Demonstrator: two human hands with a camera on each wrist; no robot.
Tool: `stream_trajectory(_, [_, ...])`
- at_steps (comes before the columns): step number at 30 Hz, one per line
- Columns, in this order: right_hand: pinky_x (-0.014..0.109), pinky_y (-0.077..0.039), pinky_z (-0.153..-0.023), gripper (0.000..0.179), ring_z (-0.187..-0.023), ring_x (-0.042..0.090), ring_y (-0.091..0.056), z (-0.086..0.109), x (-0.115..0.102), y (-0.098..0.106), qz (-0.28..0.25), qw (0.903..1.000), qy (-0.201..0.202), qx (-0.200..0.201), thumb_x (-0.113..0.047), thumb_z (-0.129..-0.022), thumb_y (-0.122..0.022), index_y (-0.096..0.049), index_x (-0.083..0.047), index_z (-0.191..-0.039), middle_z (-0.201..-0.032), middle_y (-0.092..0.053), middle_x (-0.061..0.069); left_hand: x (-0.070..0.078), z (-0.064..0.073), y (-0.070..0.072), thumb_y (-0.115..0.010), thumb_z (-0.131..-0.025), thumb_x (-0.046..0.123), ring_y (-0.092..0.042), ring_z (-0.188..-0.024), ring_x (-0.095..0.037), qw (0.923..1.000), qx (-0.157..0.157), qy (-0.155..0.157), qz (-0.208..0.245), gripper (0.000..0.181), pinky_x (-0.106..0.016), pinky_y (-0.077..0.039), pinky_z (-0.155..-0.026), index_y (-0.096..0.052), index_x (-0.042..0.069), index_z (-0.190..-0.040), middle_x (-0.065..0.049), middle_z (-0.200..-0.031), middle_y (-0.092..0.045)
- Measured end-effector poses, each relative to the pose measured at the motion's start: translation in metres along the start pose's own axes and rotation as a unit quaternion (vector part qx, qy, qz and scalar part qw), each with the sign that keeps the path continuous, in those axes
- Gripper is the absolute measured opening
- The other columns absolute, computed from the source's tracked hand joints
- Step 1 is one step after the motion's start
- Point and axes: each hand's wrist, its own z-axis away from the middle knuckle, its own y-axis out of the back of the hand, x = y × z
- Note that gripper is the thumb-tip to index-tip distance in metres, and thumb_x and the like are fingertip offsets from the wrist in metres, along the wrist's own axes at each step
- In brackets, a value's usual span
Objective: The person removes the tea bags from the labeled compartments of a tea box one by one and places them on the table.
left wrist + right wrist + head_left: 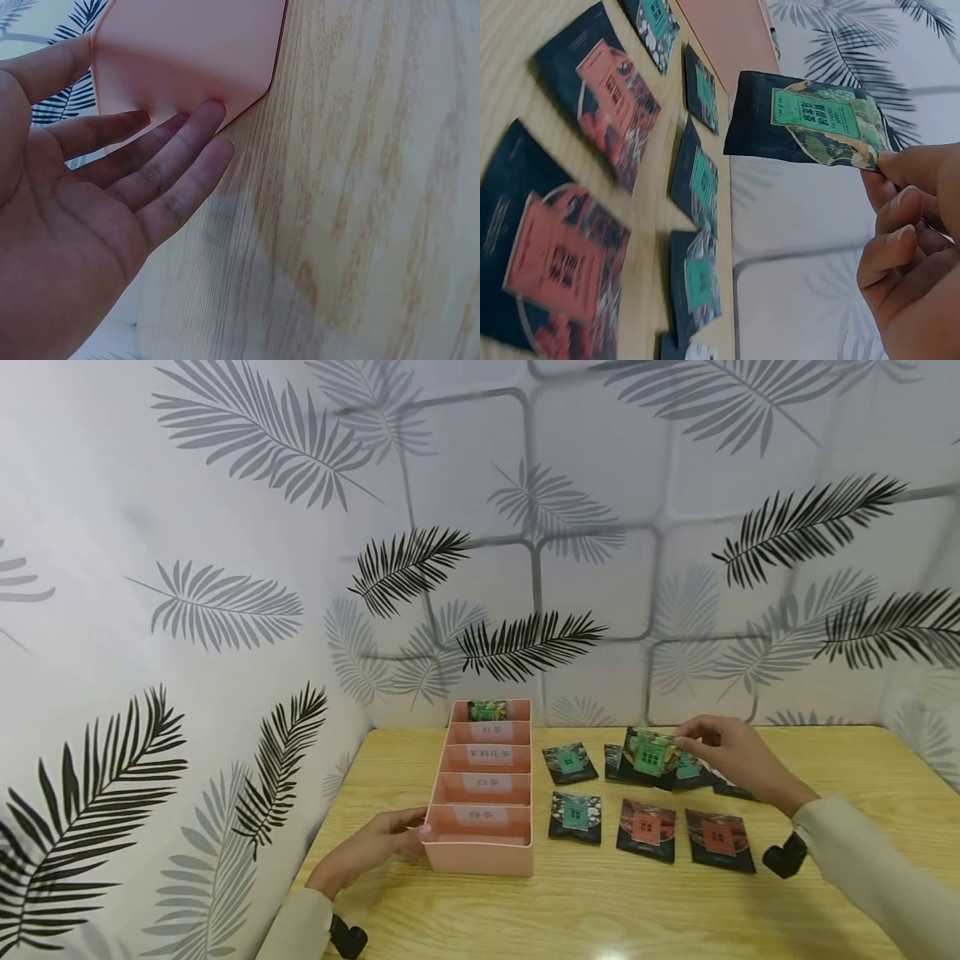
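Note:
My right hand (731, 756) pinches a tea packet (817, 118) by one edge between thumb and fingertips. This packet is dark with a green label and is raised over others on the table. At the near left corner of a long pink divided box (480, 860), my left hand (381, 847) rests with its fingers stretched out. In the left wrist view, fingertips (214, 112) lie against the box's wall. One green-labelled packet (487, 711) sits in the farthest compartment; the nearer compartments hold none and carry white labels with Chinese characters.
Right of the box lie a green-labelled packet (568, 763), a teal-labelled one with white flowers (575, 817) and two red-labelled ones (647, 829). More packets lie beneath the raised one. A leaf-patterned wall covering (600, 602) borders the wooden table (585, 910).

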Motion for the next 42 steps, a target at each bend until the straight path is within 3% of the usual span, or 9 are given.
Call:
stream_trajectory(7, [0.031, -0.047, -0.06, 0.033, -0.081, 0.012, -0.061, 0.033, 0.022, 0.024, 0.003, 0.9994, -0.033, -0.005, -0.044, -0.095, -0.056, -0.064, -0.016, -0.111, -0.102, -0.065, 0.005, 0.003, 0.001, -0.001, -0.049, -0.1, 0.035, -0.056, -0.113, -0.024, 1.0, 0.0, -0.002, -0.008, 0.055, -0.049, -0.048, -0.091, -0.035, 0.013, -0.148, -0.012, -0.147, -0.039])
stream_trajectory(15, [0.03, -0.051, -0.066, 0.041, -0.089, 0.012, -0.063, 0.066, 0.048, 0.052, -0.017, 0.9951, -0.084, -0.049, -0.043, -0.096, -0.055, -0.062, -0.009, -0.116, -0.109, -0.063, 0.009, 0.002, 0.002, 0.0, -0.049, -0.1, 0.036, -0.056, -0.114, -0.024, 1.0, -0.001, 0.0, -0.003, 0.056, -0.048, -0.048, -0.09, -0.034, 0.014, -0.149, -0.01, -0.147, -0.04])
stream_trajectory(20, [0.032, -0.044, -0.051, 0.045, -0.064, 0.012, -0.052, 0.082, 0.061, 0.065, -0.02, 0.9907, -0.12, -0.06, -0.044, -0.095, -0.055, -0.061, -0.006, -0.118, -0.1, -0.064, 0.01, 0.0, 0.001, 0.001, -0.05, -0.1, 0.037, -0.056, -0.115, -0.024, 1.0, 0.0, -0.001, -0.003, 0.055, -0.047, -0.049, -0.09, -0.035, 0.016, -0.148, -0.009, -0.147, -0.04])
stream_trajectory(25, [0.036, -0.04, -0.046, 0.051, -0.05, 0.017, -0.039, 0.094, 0.074, 0.073, -0.033, 0.9839, -0.161, -0.07, -0.046, -0.094, -0.056, -0.059, -0.002, -0.118, -0.09, -0.064, 0.011, 0.0, 0.001, 0.0, -0.05, -0.1, 0.036, -0.056, -0.115, -0.025, 1.0, -0.001, -0.003, -0.001, 0.054, -0.047, -0.049, -0.09, -0.035, 0.016, -0.149, -0.009, -0.147, -0.04])
stream_trajectory(34, [0.034, -0.04, -0.046, 0.046, -0.051, 0.014, -0.039, 0.107, 0.095, 0.079, -0.041, 0.9693, -0.22, -0.102, -0.041, -0.095, -0.058, -0.061, 0.0, -0.116, -0.085, -0.061, 0.009, 0.0, 0.001, 0.0, -0.051, -0.099, 0.038, -0.056, -0.114, -0.025, 1.0, 0.002, 0.002, -0.002, 0.058, -0.047, -0.049, -0.09, -0.034, 0.013, -0.149, -0.01, -0.146, -0.041])
stream_trajectory(42, [0.031, -0.041, -0.048, 0.043, -0.054, 0.016, -0.043, 0.111, 0.114, 0.08, -0.023, 0.9633, -0.246, -0.105, -0.038, -0.094, -0.06, -0.063, 0.0, -0.112, -0.082, -0.06, 0.005, 0.0, 0.001, 0.0, -0.051, -0.099, 0.038, -0.056, -0.114, -0.025, 1.0, -0.002, 0.001, 0.0, 0.058, -0.048, -0.049, -0.09, -0.034, 0.014, -0.149, -0.01, -0.146, -0.041])
